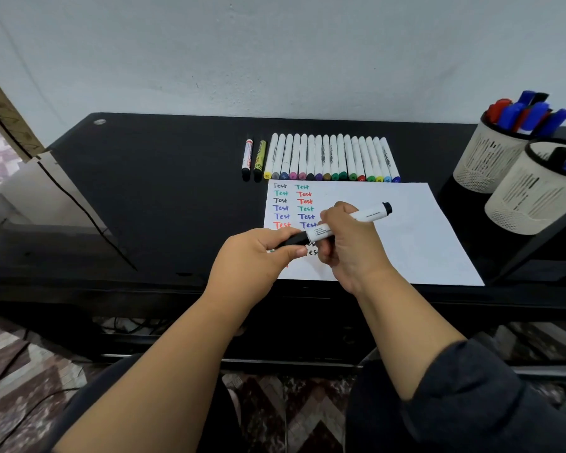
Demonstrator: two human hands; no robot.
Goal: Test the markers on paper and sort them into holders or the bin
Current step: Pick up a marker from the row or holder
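Both of my hands hold one white marker (347, 223) over the paper (389, 237): left hand (258, 259) curled round its black cap end, right hand (350, 243) wrapped round the barrel. Beyond the sheet lies a row of markers (330, 158), with two mesh holders (517, 171) far right on the desk (144, 191).

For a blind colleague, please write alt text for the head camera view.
Two hands hold a white marker with a black cap above a paper sheet covered in coloured "Test" words: the left hand grips the cap, the right hand the barrel. Behind lies a row of markers; two mesh holders stand at the right.
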